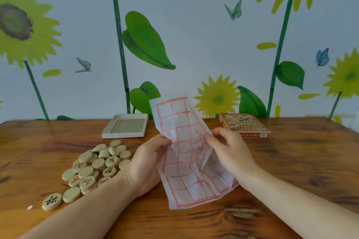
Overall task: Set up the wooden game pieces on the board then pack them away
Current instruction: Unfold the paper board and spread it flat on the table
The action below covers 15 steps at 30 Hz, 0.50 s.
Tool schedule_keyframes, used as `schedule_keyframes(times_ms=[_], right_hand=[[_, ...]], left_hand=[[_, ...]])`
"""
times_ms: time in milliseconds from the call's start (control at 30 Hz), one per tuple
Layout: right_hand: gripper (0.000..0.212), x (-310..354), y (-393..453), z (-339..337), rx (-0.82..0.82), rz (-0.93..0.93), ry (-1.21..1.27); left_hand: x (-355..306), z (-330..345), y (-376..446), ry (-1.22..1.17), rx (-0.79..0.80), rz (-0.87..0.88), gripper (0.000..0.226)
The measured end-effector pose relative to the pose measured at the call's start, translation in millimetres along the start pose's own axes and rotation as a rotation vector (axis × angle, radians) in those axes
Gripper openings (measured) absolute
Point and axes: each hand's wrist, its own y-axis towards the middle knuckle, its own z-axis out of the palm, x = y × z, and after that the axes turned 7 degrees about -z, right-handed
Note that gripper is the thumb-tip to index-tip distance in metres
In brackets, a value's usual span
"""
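Forearms: both reach in from the lower edge over the table (pixel 291 161), bare to the elbow.
Left hand (pixel 147 163): fingers curled round the left edge of the sheet (pixel 186 151), thumb on the front, pinching it near its middle.
Right hand (pixel 229 147): fingers bent, fingertips pinching the sheet's right edge at about the same height as the left.
Sheet: thin white paper printed with a red grid, creased and crumpled between the two hands; upper part stands up above the hands, lower part hangs down to the table and its bottom edge seems to rest there.
Pieces (pixel 97 163): round pale wooden discs in a loose heap on the table, left of the left wrist; some show red or dark characters, others lie blank side up; one disc lies apart at the near left.
Tray (pixel 126 128): shallow white box half, open side up, behind the heap near the wall.
Lid (pixel 244 127): printed brown box top, flat on the table behind the right hand.
Wall (pixel 194 35): pale blue with painted sunflowers, leaves and butterflies.
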Motion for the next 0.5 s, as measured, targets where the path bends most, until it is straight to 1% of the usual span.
schedule_keyframes(times_ms=[100, 167, 300, 433, 500], right_hand=[[0.023, -4, 8, -12, -0.082, 0.068, 0.053], [0.021, -3, 13, -21, -0.140, 0.113, 0.083], [0.019, -4, 24, -41, -0.216, 0.175, 0.160], [0.019, -18, 34, -61, -0.258, 0.179, 0.069], [0.020, -23, 36, -67, -0.279, 0.171, 0.052]], left_hand=[[-3, -3, 0, 0.018, -0.063, 0.034, 0.041], [-6, -9, 2, 0.051, -0.135, 0.054, 0.038], [-13, -19, 10, 0.180, -0.381, 0.169, 0.031], [-15, -29, 18, 0.393, -0.575, 0.269, 0.028], [-15, -35, 21, 0.461, -0.615, 0.317, 0.033]])
